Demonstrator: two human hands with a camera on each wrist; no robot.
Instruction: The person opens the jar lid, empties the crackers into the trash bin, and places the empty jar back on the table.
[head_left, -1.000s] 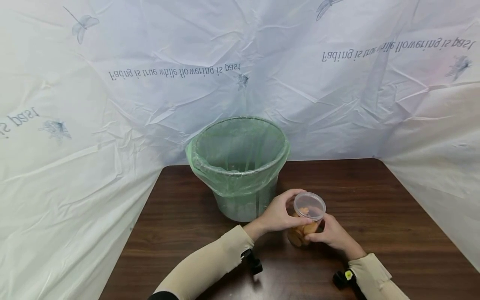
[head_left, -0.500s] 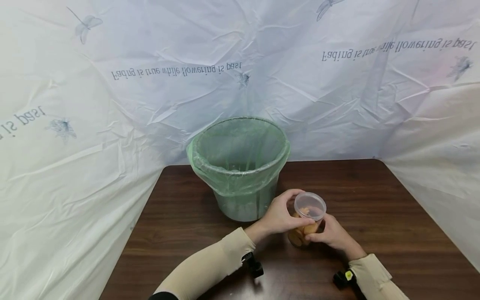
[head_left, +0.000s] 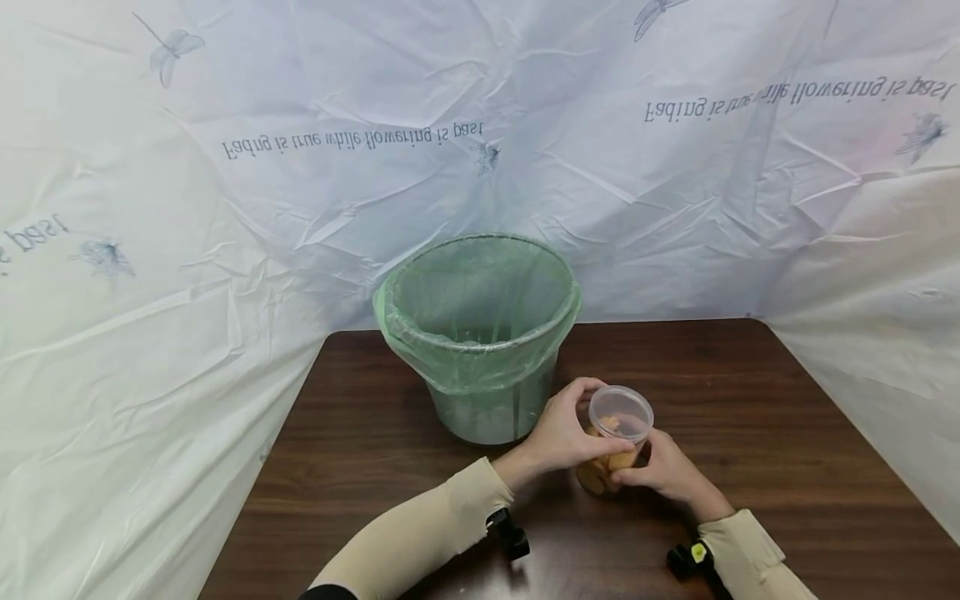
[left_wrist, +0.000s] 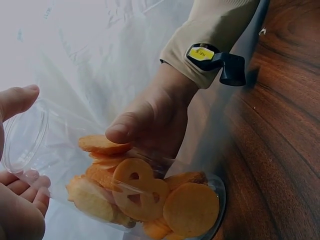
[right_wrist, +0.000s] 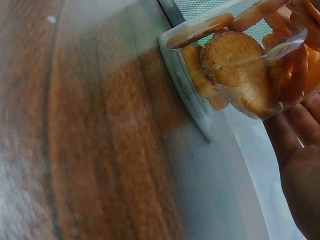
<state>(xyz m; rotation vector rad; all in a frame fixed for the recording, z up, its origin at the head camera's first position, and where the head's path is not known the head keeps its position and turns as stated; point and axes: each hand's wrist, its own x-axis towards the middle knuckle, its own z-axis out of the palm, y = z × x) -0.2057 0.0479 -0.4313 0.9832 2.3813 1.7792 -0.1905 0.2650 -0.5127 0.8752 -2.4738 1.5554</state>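
Note:
A clear plastic jar (head_left: 595, 477) with a clear round lid (head_left: 621, 410) is tilted slightly above or on the table; whether its base touches the wood is hard to tell. Inside are several orange-brown cookies (left_wrist: 191, 209), one with cut-out holes. My left hand (head_left: 557, 435) grips the jar's top at the lid, thumb on the near side, fingers round the far side. Lower on the jar's right side, my right hand (head_left: 669, 473) holds the body. The right wrist view shows the jar's bottom with cookies (right_wrist: 240, 72) and part of my right hand (right_wrist: 306, 172).
Behind and left of the jar stands a mesh waste bin (head_left: 480, 421) lined with a green plastic bag (head_left: 480, 371). The brown wooden table (head_left: 712, 375) is backed by white printed sheeting (head_left: 375, 200). A small black camera is strapped at each wrist.
Both hands keep the same hold on the jar. The left forearm shifts very slightly to the right; otherwise hardly anything moves.

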